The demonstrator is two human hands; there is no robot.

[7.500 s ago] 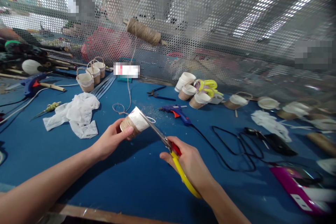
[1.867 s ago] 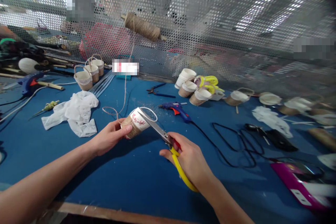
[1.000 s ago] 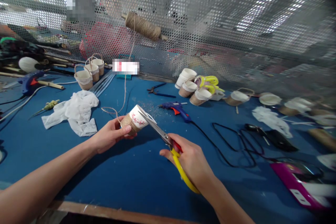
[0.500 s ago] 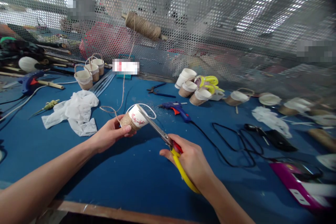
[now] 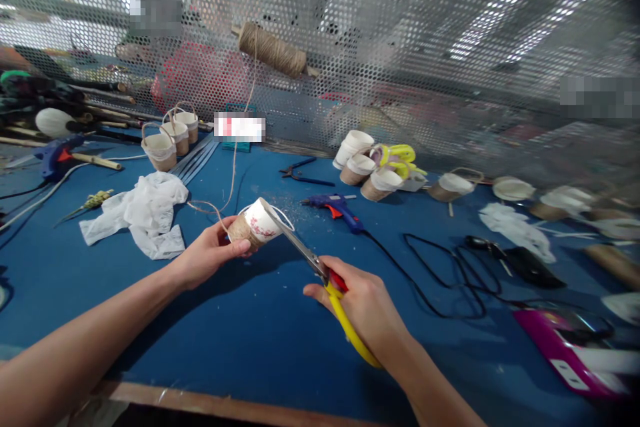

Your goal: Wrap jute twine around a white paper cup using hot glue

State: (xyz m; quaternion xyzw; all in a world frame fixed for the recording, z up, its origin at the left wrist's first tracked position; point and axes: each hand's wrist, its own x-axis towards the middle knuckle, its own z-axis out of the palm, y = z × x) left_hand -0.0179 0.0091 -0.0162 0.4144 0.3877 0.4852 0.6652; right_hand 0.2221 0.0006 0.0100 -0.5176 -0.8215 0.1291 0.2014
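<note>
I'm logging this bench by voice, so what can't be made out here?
All in the head view:
Left hand: some fingers, behind the held cup.
Inside of held cup: hidden by its wall.
Right hand: most fingertips, behind the hand itself.
Pink-red shape: blurred behind the metal mesh.
Pale item: cut off by left edge.

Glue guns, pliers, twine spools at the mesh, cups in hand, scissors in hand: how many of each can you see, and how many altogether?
Glue guns: 2, the left gun and the middle gun
Pliers: 1 pair
Twine spool at the mesh: 1
Cup in the left hand: 1
Scissors in the right hand: 1 pair
Total: 6
</note>
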